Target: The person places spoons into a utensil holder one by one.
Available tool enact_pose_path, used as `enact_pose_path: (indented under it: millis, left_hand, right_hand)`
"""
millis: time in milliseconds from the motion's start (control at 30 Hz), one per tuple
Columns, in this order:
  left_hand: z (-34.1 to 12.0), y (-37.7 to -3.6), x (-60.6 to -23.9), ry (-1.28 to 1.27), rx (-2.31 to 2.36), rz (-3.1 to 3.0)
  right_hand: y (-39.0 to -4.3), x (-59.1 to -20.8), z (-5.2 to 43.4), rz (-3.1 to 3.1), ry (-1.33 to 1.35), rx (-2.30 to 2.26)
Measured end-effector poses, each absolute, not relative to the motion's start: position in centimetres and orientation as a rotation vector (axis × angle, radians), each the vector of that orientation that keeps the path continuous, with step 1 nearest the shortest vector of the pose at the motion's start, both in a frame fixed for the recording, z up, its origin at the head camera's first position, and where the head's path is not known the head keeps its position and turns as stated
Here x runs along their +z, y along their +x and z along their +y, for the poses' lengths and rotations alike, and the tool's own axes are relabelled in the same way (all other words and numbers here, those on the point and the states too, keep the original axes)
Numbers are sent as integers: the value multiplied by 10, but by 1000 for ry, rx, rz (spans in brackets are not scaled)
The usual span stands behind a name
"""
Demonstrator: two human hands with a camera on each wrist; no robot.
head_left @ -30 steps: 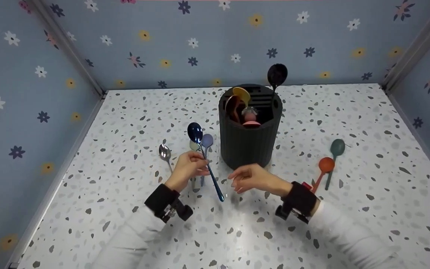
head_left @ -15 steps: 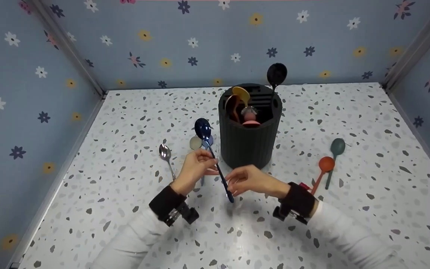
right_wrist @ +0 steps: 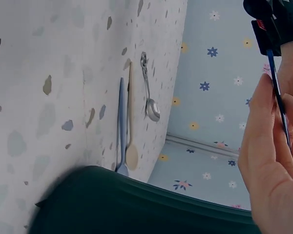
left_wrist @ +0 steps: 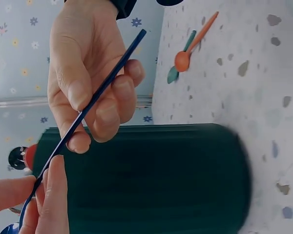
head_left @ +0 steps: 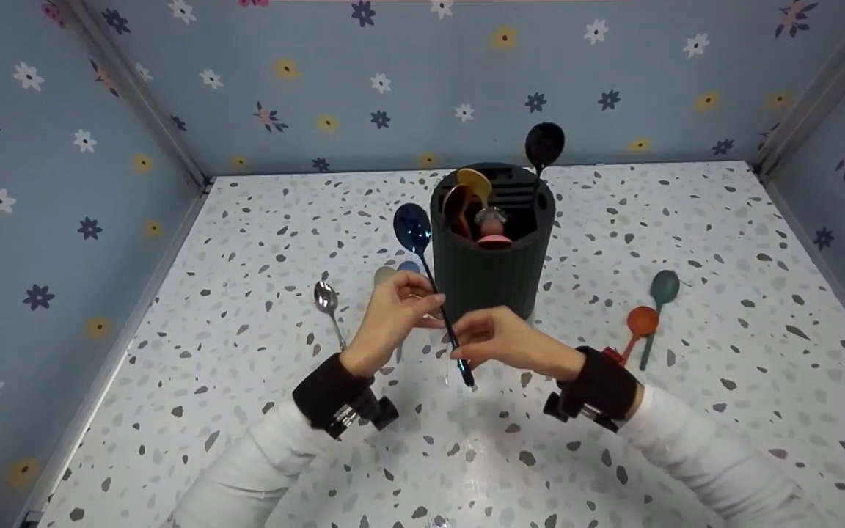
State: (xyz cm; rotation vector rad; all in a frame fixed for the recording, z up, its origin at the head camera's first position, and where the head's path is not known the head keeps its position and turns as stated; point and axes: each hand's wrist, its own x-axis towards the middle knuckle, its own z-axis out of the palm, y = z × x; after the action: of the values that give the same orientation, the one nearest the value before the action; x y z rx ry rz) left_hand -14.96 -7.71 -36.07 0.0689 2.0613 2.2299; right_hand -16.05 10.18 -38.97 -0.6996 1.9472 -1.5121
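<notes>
- We held a dark blue spoon (head_left: 430, 286) above the speckled table (head_left: 246, 220), just in front-left of the dark ribbed holder (head_left: 492, 275); bowl up, handle slanting down twd us.
- Our left hand (head_left: 393, 319) pinched the handle mid-way, fingers curled round it.
- Our right hand (head_left: 499, 341) gripped the lower handle w/ thumb & fingertips.
- Holder had several utensils inside, incl. a black spoon (head_left: 544, 143).
- Left of our hands lay a silver spoon (head_left: 327, 301); on the right, an orange spoon (head_left: 637, 326) beside a green spoon (head_left: 659, 301).
</notes>
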Motion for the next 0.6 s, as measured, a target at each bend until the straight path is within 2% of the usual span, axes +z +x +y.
enact_pose_path:
  millis: [600]
  left_hand:
    - [-61,-170,-291,284,2231,2159]
  right_hand:
    - [-180,-325,116,2099,-747,-1587]
